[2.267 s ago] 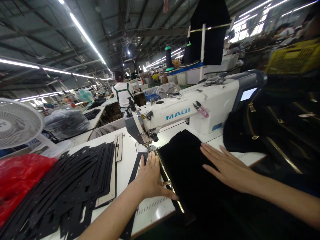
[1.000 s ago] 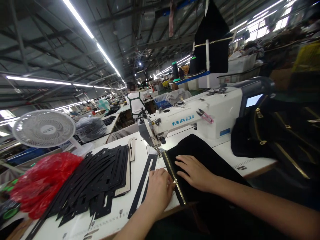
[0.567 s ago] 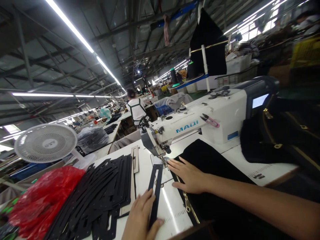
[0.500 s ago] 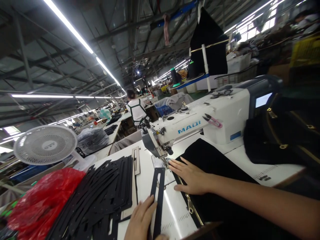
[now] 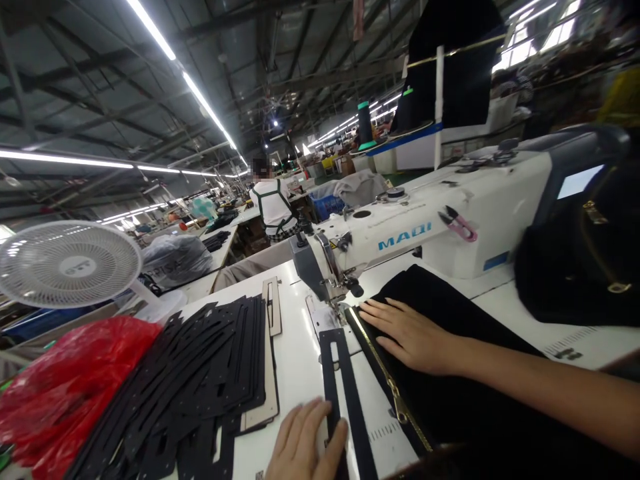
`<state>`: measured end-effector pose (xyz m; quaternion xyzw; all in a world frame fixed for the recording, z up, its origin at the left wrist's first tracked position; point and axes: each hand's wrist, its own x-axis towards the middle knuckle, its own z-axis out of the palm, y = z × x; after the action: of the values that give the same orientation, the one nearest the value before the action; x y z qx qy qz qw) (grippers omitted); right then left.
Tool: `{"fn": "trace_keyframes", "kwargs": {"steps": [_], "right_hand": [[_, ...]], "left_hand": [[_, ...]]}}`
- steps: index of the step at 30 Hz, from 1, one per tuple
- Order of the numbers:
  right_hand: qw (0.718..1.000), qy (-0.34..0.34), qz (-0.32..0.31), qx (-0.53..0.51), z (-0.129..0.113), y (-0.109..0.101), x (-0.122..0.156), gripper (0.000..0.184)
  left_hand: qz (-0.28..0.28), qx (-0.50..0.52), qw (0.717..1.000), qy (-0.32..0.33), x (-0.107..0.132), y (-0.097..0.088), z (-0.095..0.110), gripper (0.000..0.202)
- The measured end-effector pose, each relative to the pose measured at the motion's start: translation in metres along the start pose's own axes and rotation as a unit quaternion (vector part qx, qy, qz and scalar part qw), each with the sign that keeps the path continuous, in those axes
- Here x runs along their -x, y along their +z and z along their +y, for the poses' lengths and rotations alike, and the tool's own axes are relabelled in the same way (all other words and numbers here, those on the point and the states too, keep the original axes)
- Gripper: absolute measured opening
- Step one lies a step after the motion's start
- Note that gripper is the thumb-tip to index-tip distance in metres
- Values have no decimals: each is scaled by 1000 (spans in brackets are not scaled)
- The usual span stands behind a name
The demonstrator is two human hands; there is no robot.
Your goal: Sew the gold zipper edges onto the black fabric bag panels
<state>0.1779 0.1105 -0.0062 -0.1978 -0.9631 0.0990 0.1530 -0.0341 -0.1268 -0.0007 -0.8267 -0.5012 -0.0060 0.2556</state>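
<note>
Black cloth (image 5: 435,297), gold zip (image 5: 375,350), black strip (image 5: 353,393) against white table (image 5: 295,347)! White sewing machine (image 5: 493,200), blue lettering (image 5: 405,236), pink-handled snips (image 5: 465,230); bright red bag (image 5: 75,380), white fan (image 5: 75,267), green-strapped white shirt (image 5: 273,208)!

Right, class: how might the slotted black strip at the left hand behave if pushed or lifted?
Pushed, the slotted black strip would probably slide, not roll: it lies flat on the glossy white tabletop. It looks thin, so likely light. Lifted, its long slot may let the sides flex.
</note>
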Motion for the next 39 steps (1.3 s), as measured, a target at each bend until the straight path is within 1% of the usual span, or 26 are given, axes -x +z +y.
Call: {"fn": "trace_keyframes", "kwargs": {"steps": [3, 4, 5, 7, 9, 11, 14, 18, 21, 24, 26, 27, 29, 30, 31, 33, 34, 36, 39], "right_hand": [[1000, 3, -10, 3, -1, -3, -1, 50], [1000, 5, -13, 5, -2, -4, -1, 50], [1000, 5, -16, 8, -3, -5, -1, 50], [1000, 5, -16, 14, -5, -8, -1, 50], [1000, 3, -10, 21, -9, -9, 0, 50], [1000, -1, -5, 19, -13, -8, 3, 50], [1000, -1, -4, -5, -19, -4, 6, 50], [999, 11, -4, -31, -21, -1, 8, 50], [999, 18, -9, -40, -22, -4, 8, 51], [998, 26, -29, -42, -25, -9, 10, 51], [998, 30, -27, -47, -27, -11, 12, 51], [998, 29, -22, -52, -28, -11, 14, 51], [998, 24, -13, -60, -30, -11, 16, 50], [998, 21, -11, -61, -30, -11, 16, 50], [998, 18, -8, -60, -30, -10, 17, 49], [998, 11, 4, -54, -30, -10, 17, 48], [999, 7, 10, -50, -30, -9, 18, 48], [999, 1, 17, -42, -29, -8, 18, 47], [999, -4, 19, -39, -27, -7, 18, 47]], "left_hand": [[-5, 72, 997, -27, -18, 5, -2, 56], [1, 107, 994, -36, -25, 5, -3, 60], [5, 141, 988, -59, -33, 5, -5, 60], [4, 185, 974, -132, -49, 3, -8, 51], [-18, 198, 960, -198, -65, -2, -11, 41], [-26, 197, 952, -231, -76, -5, -14, 36], [-20, 206, 945, -251, -83, -3, -16, 39], [-14, 223, 941, -254, -88, 14, -28, 49], [15, 218, 938, -269, -95, 24, -42, 47], [47, 209, 933, -291, -95, 23, -47, 40], [75, 203, 933, -287, -87, 18, -40, 40], [93, 195, 937, -274, -81, 15, -33, 42], [149, 151, 954, -212, -71, 10, -14, 46], [172, 123, 962, -171, -68, 9, -4, 46], [183, 98, 969, -131, -68, 8, 5, 45], [161, 77, 981, -73, -73, 9, 19, 40], [137, 77, 986, -63, -78, 10, 23, 38], [82, 85, 990, -77, -90, 13, 25, 34], [15, 100, 986, -132, -106, 17, 14, 39]]}}
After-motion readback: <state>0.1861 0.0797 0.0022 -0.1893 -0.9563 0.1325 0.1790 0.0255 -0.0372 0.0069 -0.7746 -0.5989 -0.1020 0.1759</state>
